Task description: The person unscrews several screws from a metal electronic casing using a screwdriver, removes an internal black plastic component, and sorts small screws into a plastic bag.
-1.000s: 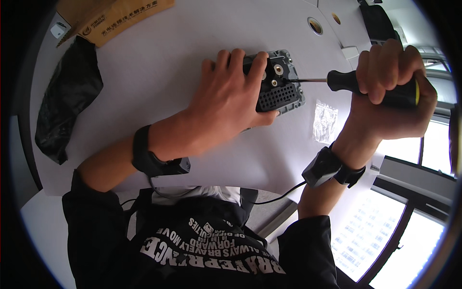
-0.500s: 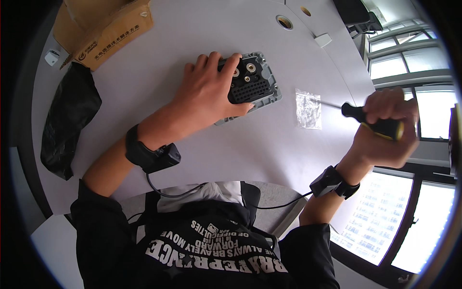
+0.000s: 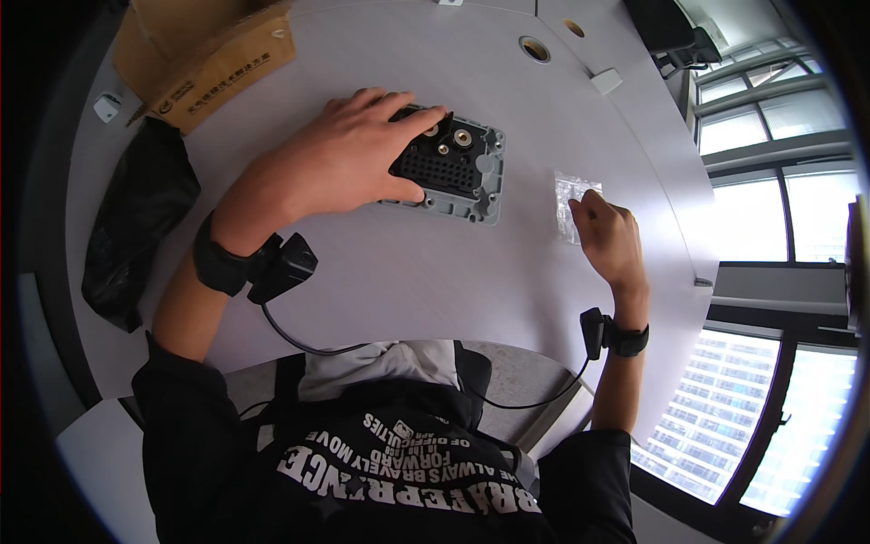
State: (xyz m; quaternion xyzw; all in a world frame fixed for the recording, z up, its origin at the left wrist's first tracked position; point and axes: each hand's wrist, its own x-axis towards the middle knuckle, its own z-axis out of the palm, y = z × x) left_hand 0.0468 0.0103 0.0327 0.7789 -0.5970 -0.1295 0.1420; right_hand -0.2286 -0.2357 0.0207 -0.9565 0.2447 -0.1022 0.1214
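My left hand (image 3: 340,159) is on the left part of a grey rectangular connector housing (image 3: 487,186) lying on the table, thumb at its near edge and index finger across its top. The black insert (image 3: 444,172) in the housing has rows of small holes and round metal-ringed sockets. At the right, my right hand (image 3: 612,238) is closed in a fist over the edge of a small clear plastic bag (image 3: 565,189). Whatever is inside its fingers is hidden, and no screwdriver shows.
An opened cardboard box (image 3: 231,77) stands at the far left, with a black plastic bag (image 3: 136,222) nearer me. A white block (image 3: 605,82) and a round cable hole (image 3: 535,49) are toward the far right. Cables hang from both wrist straps.
My right hand has come down and left to the plastic bag; the screwdriver it held is out of sight. My left hand and the housing have shifted left, and the housing has turned slightly.
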